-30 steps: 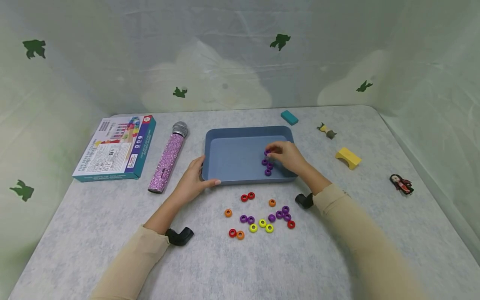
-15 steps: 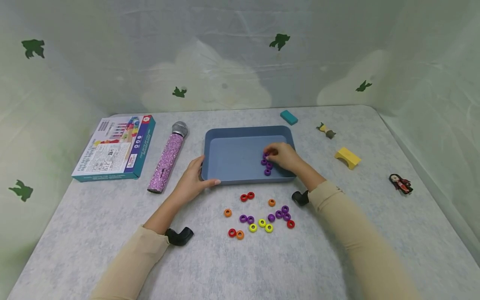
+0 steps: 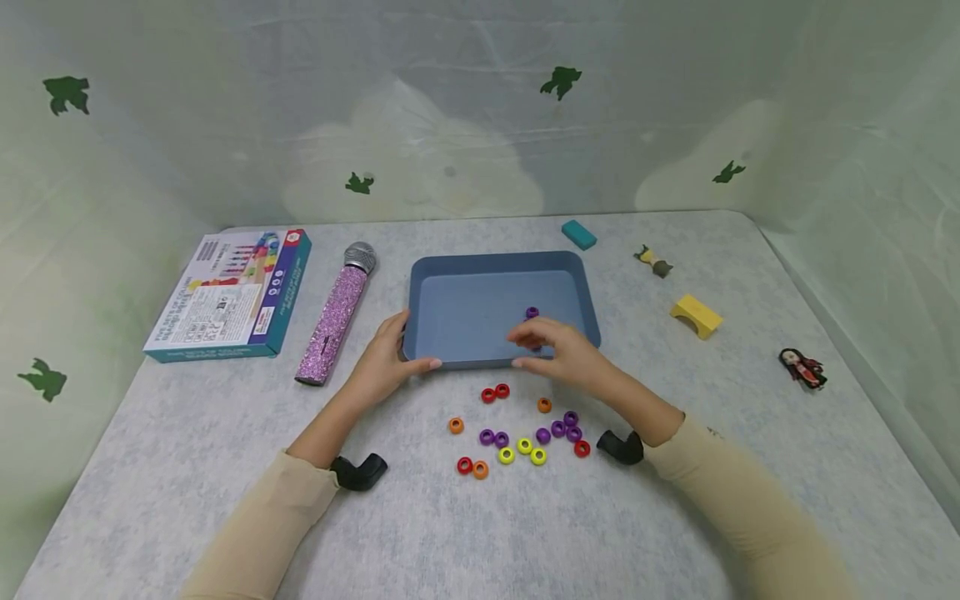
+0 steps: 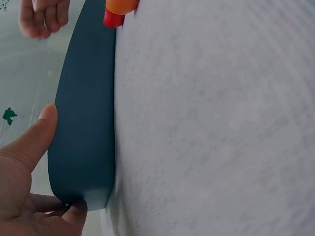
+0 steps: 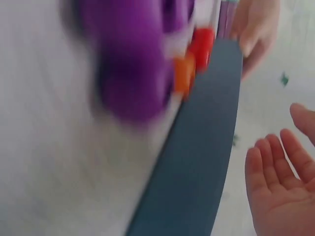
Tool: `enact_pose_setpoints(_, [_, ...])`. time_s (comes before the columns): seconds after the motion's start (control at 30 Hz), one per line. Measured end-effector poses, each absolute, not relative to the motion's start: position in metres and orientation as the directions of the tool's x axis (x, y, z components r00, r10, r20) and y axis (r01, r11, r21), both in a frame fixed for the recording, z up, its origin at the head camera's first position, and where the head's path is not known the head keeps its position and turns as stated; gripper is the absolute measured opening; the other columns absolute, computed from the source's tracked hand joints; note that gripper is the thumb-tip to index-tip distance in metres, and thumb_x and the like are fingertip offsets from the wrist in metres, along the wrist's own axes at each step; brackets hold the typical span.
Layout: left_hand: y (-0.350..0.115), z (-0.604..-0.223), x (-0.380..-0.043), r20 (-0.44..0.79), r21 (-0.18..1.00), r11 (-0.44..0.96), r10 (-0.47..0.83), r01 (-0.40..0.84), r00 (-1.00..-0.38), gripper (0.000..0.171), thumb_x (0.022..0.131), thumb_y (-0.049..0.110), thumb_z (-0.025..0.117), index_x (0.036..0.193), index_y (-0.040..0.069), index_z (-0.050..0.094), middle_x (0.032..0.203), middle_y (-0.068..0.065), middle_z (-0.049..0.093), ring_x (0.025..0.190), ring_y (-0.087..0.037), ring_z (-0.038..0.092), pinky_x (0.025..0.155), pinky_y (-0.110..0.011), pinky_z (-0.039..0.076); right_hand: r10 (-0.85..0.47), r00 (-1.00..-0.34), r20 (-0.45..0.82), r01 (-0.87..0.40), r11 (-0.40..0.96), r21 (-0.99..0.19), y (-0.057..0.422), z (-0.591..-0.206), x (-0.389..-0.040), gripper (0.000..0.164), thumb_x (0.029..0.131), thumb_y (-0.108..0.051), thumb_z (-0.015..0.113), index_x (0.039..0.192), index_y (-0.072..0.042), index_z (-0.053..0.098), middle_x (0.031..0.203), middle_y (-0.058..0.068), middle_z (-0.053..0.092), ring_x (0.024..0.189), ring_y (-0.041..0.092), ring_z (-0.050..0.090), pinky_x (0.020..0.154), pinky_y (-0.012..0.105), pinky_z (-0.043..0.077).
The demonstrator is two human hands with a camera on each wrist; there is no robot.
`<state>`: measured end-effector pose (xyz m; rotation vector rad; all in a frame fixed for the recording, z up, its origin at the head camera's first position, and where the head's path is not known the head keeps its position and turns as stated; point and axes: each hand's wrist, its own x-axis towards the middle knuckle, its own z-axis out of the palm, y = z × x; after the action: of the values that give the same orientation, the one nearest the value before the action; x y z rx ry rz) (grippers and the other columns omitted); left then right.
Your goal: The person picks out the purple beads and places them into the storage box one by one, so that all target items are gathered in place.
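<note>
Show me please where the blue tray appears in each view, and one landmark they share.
Head: the blue tray lies near the middle, beyond the loose beads.
Left wrist: the blue tray shows side-on, a dark upright band left of centre.
Right wrist: the blue tray slants from upper right to bottom centre.
Shared landmark: the left hand, at one tray corner.
</note>
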<state>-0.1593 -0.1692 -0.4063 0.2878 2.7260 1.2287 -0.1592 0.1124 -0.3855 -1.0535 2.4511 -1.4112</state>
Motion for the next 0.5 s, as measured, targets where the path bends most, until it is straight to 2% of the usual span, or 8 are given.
enact_pose_setpoints(0.1, [-0.169, -0.406, -0.160, -0.046, 0.751, 0.650, 0.228, 0.118, -0.972, 0.099, 0.061, 0.050, 0.062, 0.133, 0.005, 0.011, 0.133, -0.013, 0.014, 0.118, -0.024, 0.022, 0.094, -0.031, 0.029, -0.700, -0.696, 0.161, -0.477, 0.283, -0.832, 0.108, -0.390, -0.142, 0.033, 0.076, -0.019, 0.060, 0.105, -0.005, 0.053, 0.101, 0.008, 0.053, 0.091, 0.022, 0.050, 0.077, 0.035, 0.044])
enact_pose_setpoints(0.3, [-0.169, -0.406, -0.160, -0.049, 0.752, 0.650, 0.227, 0.114, -0.973, 0.099, 0.061, 0.049, 0.062, 0.133, 0.005, 0.010, 0.134, -0.013, 0.014, 0.118, -0.024, 0.022, 0.095, -0.031, 0.029, -0.809, -0.587, -0.034, -0.403, 0.328, -0.854, 0.100, -0.404, -0.120, 0.023, 0.077, -0.018, 0.059, 0.099, -0.012, 0.057, 0.096, -0.002, 0.055, 0.086, 0.010, 0.051, 0.074, 0.022, 0.045])
enact_pose_setpoints(0.4, [-0.169, -0.406, -0.160, -0.046, 0.751, 0.650, 0.229, 0.118, -0.972, 0.099, 0.061, 0.049, 0.062, 0.133, 0.005, 0.010, 0.133, -0.013, 0.014, 0.118, -0.025, 0.022, 0.094, -0.031, 0.029, -0.834, -0.546, -0.075, -0.403, 0.341, -0.849, 0.096, -0.408, -0.115, 0.019, 0.077, -0.014, 0.059, 0.095, -0.013, 0.058, 0.093, -0.005, 0.055, 0.082, 0.006, 0.051, 0.072, 0.018, 0.045])
enact_pose_setpoints(0.5, [-0.169, -0.406, -0.160, -0.041, 0.749, 0.651, 0.232, 0.124, -0.972, 0.099, 0.061, 0.049, 0.062, 0.133, 0.004, 0.011, 0.133, -0.014, 0.014, 0.118, -0.025, 0.023, 0.094, -0.032, 0.030, -0.841, -0.535, -0.086, -0.423, 0.355, -0.834, 0.094, -0.413, -0.114, 0.017, 0.076, -0.012, 0.059, 0.093, -0.014, 0.059, 0.090, -0.007, 0.055, 0.079, 0.003, 0.050, 0.069, 0.016, 0.045])
